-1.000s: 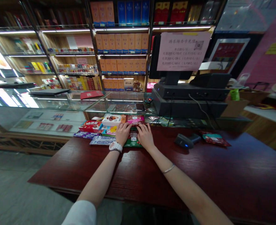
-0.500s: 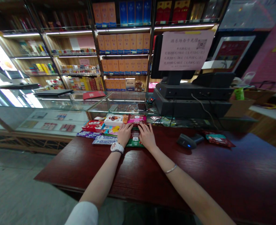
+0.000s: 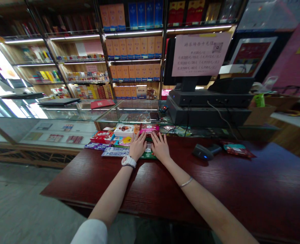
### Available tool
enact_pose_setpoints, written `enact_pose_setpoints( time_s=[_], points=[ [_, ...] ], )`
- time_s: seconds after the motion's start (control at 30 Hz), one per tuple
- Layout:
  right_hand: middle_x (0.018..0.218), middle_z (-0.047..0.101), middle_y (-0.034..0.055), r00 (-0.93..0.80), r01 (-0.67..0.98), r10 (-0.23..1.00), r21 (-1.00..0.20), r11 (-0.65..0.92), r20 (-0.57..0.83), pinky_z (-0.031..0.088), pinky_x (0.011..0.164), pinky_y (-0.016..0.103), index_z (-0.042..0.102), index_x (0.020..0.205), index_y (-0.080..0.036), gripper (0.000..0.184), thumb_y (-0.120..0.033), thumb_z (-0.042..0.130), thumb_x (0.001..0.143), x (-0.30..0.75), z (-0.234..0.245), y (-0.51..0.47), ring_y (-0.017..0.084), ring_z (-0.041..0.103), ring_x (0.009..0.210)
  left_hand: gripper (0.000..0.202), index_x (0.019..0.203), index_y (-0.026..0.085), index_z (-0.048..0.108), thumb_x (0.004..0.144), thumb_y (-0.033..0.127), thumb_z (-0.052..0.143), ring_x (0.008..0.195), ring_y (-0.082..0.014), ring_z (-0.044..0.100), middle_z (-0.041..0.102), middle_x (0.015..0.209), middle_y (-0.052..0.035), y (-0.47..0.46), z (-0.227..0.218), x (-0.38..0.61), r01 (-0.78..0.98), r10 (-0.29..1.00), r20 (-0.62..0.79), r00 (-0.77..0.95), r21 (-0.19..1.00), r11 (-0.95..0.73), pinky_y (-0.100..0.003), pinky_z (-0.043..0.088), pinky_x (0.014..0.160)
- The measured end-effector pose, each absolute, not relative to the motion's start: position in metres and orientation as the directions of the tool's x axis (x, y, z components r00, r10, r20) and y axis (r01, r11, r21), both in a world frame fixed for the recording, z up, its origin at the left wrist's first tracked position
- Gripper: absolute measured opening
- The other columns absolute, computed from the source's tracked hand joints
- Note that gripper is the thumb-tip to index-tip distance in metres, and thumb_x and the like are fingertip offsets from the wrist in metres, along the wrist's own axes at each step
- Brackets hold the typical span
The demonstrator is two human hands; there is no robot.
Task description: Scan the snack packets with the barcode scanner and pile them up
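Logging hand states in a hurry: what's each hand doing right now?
Left hand: open, flat on snack packets, holding nothing.
Right hand: open, flat on the packets, holding nothing.

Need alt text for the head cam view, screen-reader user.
The left hand and right hand rest open on snack packets on a dark red wooden counter. A white watch circles the left wrist. A barcode scanner lies to the right; shelves of boxed goods rise behind a glass display case.

A black barcode scanner (image 3: 203, 152) lies on the dark red bench (image 3: 216, 189), near a red foil packet (image 3: 238, 149). Behind stand a black till (image 3: 206, 105) bearing a pink paper notice (image 3: 201, 54), a glass display case (image 3: 63, 132) and shelves of boxed goods (image 3: 133, 47).
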State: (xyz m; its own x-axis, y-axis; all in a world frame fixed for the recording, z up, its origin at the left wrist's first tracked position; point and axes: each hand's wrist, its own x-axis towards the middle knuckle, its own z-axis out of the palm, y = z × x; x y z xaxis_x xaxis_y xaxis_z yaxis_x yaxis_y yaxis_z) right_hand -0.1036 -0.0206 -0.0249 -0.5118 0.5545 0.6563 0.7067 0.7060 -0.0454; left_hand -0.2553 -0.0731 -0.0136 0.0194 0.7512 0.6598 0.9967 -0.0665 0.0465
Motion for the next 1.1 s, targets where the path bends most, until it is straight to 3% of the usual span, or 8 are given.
enact_pose_setpoints(
  time_s=[0.67, 0.93, 1.1],
  points=[
    [0.154, 0.041, 0.0094, -0.488, 0.713, 0.541, -0.044, 0.699, 0.684, 0.018, 0.119, 0.055, 0.041, 0.148, -0.016, 0.054, -0.031, 0.044, 0.096, -0.080, -0.010, -0.048, 0.031, 0.034, 0.143, 0.047, 0.145, 0.023, 0.045, 0.100, 0.035, 0.037, 0.143, -0.0263, 0.038, 0.044, 0.152, -0.0060, -0.114, -0.004, -0.237, 0.995, 0.768, 0.640, 0.038, 0.049, -0.090, -0.053, 0.025, 0.120],
    [0.138, 0.058, 0.0112, -0.596, 0.621, 0.506, -0.042, 0.783, 0.623, 0.019, 0.120, 0.053, 0.056, 0.133, -0.015, 0.042, -0.029, 0.045, 0.095, -0.049, -0.015, -0.078, 0.028, 0.048, 0.130, 0.036, 0.128, 0.024, 0.060, 0.101, 0.033, 0.038, 0.131, -0.0226, 0.050, 0.059, 0.140, -0.0038, -0.161, -0.008, -0.240, 0.983, 0.764, 0.636, 0.113, 0.039, -0.178, -0.049, 0.025, 0.121],
    [0.125, 0.065, 0.0103, -0.648, 0.558, 0.501, -0.090, 0.825, 0.573, 0.020, 0.120, 0.054, 0.063, 0.122, -0.019, 0.034, -0.021, 0.048, 0.091, -0.048, -0.015, -0.092, 0.025, 0.055, 0.120, 0.031, 0.107, 0.023, 0.068, 0.100, 0.031, 0.039, 0.114, -0.0195, 0.060, 0.070, 0.118, -0.0038, -0.172, -0.011, -0.230, 0.971, 0.766, 0.621, 0.167, 0.030, -0.236, -0.045, 0.032, 0.117]
  ],
)
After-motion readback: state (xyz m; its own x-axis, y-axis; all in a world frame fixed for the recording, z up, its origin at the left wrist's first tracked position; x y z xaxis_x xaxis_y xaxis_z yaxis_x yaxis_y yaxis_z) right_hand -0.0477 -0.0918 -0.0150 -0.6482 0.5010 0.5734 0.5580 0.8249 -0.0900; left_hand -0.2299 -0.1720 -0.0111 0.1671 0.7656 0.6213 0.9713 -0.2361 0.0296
